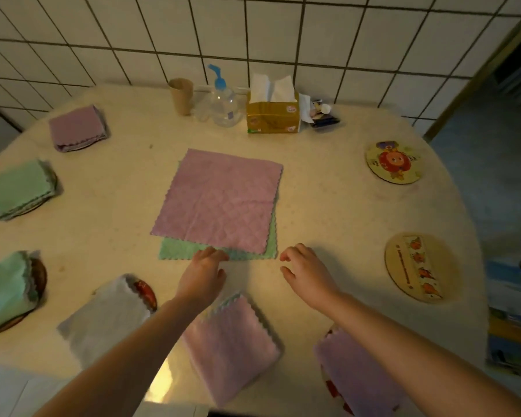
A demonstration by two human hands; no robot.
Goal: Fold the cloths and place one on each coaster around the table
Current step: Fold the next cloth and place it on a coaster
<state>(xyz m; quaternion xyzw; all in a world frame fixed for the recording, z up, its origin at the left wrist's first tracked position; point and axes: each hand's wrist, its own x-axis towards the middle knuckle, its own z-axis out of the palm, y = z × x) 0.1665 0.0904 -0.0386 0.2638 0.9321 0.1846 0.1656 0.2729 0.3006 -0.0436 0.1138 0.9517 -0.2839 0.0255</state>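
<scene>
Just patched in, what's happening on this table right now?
A person is setting folded cloths on coasters. Two unfolded cloths remain stacked mid-table, the pink cloth over the green cloth. The left hand reaches their near edge; the right hand hovers beside it, holding nothing. Two coasters at right are bare.

pink cloth [217, 201] flat, left hand [203, 270] beside

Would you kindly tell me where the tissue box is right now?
In the head view, the tissue box stands at the table's far edge against the tiled wall, between the pump bottle on its left and small packets on its right.
</scene>
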